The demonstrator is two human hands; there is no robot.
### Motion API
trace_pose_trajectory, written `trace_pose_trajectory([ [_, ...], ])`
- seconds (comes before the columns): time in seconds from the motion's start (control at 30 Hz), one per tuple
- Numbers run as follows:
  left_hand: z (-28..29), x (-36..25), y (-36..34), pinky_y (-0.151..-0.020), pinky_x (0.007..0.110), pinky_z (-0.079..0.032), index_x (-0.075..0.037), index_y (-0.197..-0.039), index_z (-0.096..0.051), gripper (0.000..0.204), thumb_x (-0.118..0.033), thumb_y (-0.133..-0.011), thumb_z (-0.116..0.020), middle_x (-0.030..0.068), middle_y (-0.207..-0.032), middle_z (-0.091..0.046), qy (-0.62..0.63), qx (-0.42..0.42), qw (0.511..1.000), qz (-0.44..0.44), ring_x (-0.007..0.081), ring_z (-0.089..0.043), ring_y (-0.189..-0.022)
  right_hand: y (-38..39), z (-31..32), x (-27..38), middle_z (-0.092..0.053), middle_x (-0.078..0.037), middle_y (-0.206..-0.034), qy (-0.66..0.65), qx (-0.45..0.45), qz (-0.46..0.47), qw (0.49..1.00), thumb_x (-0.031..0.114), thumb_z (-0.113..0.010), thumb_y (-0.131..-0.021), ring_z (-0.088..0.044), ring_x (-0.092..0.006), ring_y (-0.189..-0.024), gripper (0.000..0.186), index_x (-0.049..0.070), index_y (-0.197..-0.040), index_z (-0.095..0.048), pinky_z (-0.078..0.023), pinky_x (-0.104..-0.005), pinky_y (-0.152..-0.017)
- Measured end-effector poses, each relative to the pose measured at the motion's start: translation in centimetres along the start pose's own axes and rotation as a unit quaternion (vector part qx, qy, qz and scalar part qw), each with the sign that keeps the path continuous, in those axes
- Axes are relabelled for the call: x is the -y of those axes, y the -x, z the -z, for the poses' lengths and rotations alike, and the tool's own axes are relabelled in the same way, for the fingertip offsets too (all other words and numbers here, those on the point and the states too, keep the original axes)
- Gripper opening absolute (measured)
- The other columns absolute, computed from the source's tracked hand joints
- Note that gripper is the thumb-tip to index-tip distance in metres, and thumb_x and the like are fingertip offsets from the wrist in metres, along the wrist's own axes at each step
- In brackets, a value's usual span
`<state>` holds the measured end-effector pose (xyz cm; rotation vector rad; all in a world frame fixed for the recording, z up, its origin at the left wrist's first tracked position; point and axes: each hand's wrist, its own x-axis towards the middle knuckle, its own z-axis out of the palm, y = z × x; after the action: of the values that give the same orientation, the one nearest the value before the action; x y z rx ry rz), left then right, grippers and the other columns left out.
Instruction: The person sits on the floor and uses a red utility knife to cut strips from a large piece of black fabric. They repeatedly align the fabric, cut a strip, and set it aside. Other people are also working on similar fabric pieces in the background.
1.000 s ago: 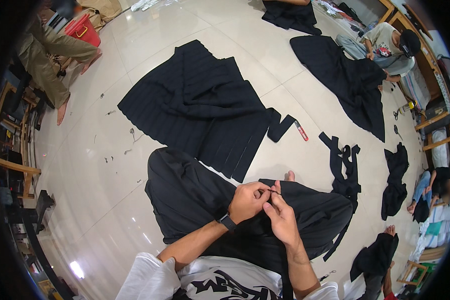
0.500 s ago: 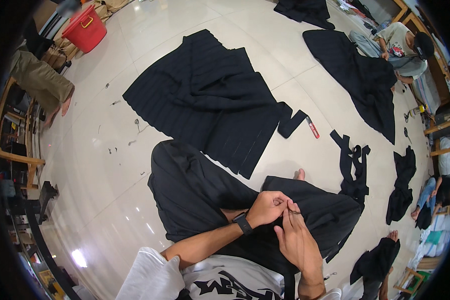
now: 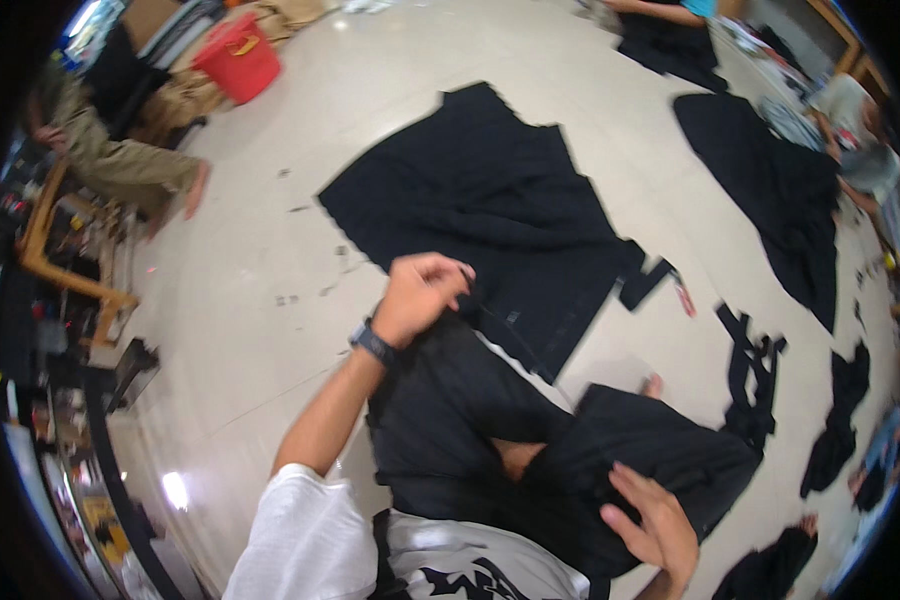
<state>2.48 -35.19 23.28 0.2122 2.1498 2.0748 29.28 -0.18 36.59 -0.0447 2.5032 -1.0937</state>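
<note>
A large black pleated cloth (image 3: 490, 190) lies spread on the floor in front of my knees. Over its near left edge is my left hand (image 3: 422, 292), with a dark watch on the wrist. Its thumb and fingers are pinched together, and blur hides what they hold, if anything. My right hand (image 3: 660, 520) hovers over my right thigh, fingers stretched and thumb apart, with nothing visible in it. From the right side of the cloth runs a black strap (image 3: 647, 284). A red cutter (image 3: 684, 298) lies by the strap's end.
More black strips (image 3: 750, 370) lie to the right of my knee. Beyond them a person works with another black cloth (image 3: 770, 190). At the far left stand a red bucket (image 3: 238, 58) and a barefoot person beside a wooden frame (image 3: 45, 240). Small dark scraps dot the floor.
My hands were together over my lap and have parted. The left has moved forward and left to the cloth's edge; the right has drawn back toward me. The whole view has shifted.
</note>
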Motion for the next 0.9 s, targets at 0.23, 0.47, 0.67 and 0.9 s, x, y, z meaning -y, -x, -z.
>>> trace_pose_trajectory([
  [0.23, 34.2, 0.0, -0.9, -0.089, 0.047, -0.059, -0.006, -0.094, -0.08, 0.017, -0.012, -0.081, -0.072, 0.0229, -0.097, -0.076, -0.627, -0.29, 0.677, 0.253, 0.0382, -0.074, -0.096, 0.1, -0.2, -0.6, -0.068, -0.028, -0.124, -0.01, -0.023, -0.014, 1.0, 0.023, -0.065, -0.1, -0.072, -0.0352, -0.104, 0.043, -0.004, -0.134, -0.063, -0.057, -0.037, -0.086],
  [0.47, 40.1, 1.1, 5.0, -0.089, 0.043, -0.059, -0.006, -0.093, -0.082, 0.018, -0.014, -0.079, -0.076, 0.0237, -0.095, -0.076, -0.598, -0.288, 0.693, 0.281, 0.0368, -0.075, -0.093, -1.2, -0.7, -0.1, -0.073, -0.026, -0.11, -0.017, -0.01, -0.033, 0.999, 0.024, -0.065, -0.1, -0.072, -0.0319, -0.093, 0.044, -0.005, -0.133, -0.063, -0.056, -0.0379, -0.083],
  [0.67, 41.0, 0.9, 11.8, -0.093, 0.046, -0.058, 0.0, -0.109, -0.074, 0.032, -0.017, -0.083, -0.077, 0.0252, -0.114, -0.072, -0.606, -0.37, 0.589, 0.386, 0.0397, -0.07, -0.108, -1.5, -0.6, 0.2, -0.072, -0.026, -0.11, 0.002, -0.028, -0.004, 1.0, 0.027, -0.065, -0.101, -0.072, -0.0329, -0.092, 0.045, -0.005, -0.133, -0.063, -0.055, -0.0389, -0.083],
  [0.9, 43.1, 0.5, 15.7, -0.095, 0.045, -0.058, -0.002, -0.114, -0.073, 0.032, -0.011, -0.084, -0.074, 0.0212, -0.12, -0.072, -0.622, -0.348, 0.527, 0.462, 0.0367, -0.07, -0.113, -2.0, 0.1, 1.0, -0.07, -0.029, -0.117, -0.008, 0.015, -0.075, 0.997, 0.028, -0.063, -0.102, -0.071, -0.0366, -0.102, 0.044, -0.006, -0.129, -0.064, -0.055, -0.0402, -0.089],
])
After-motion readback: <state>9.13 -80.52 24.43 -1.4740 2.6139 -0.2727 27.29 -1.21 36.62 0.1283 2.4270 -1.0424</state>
